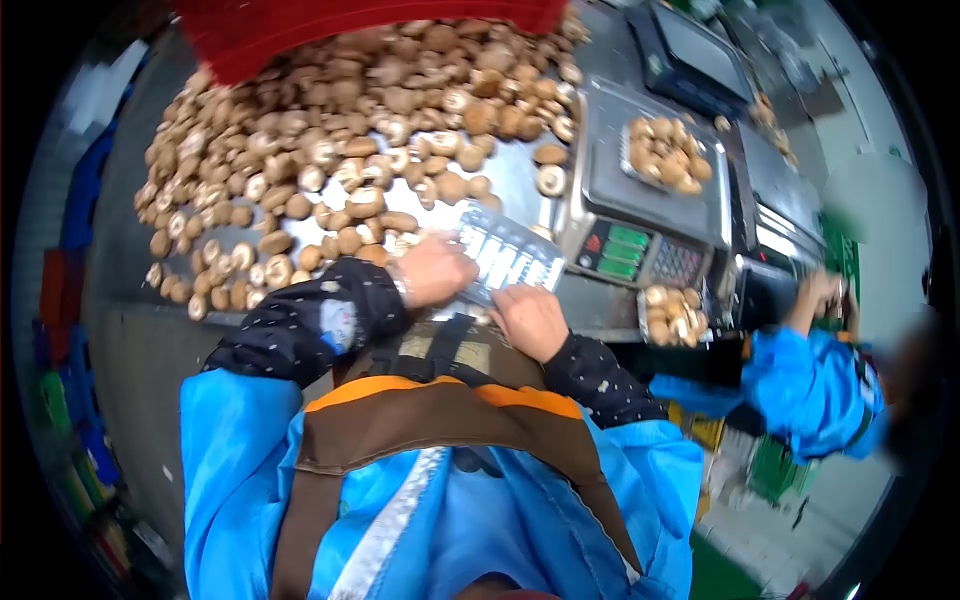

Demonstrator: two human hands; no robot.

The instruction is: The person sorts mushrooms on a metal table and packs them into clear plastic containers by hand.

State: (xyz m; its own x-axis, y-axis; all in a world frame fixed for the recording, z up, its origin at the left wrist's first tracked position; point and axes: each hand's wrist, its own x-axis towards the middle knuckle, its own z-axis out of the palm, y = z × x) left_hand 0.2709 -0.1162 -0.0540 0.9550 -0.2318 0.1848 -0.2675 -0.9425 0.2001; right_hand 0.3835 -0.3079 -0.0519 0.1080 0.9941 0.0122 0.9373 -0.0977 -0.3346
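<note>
A clear plastic tray [512,248] with ribs across its bottom is held between my hands at the table's near edge; no mushrooms show in it. My left hand [436,270] has its fingers closed on the tray's left side. At the near right corner, my right hand [530,318] grips the rim, its fingers bent over it. Just beyond the tray lies a large heap of brown-capped mushrooms [330,130], some with pale undersides up. A few loose mushrooms [397,220] sit close to my left hand.
Right of the tray stands a weighing scale [650,225] bearing a filled mushroom tray [668,155]. Another filled tray [672,316] sits below its keypad. A red crate [360,25] overhangs the heap. At the right, a co-worker in a blue sleeve [815,385] works nearby.
</note>
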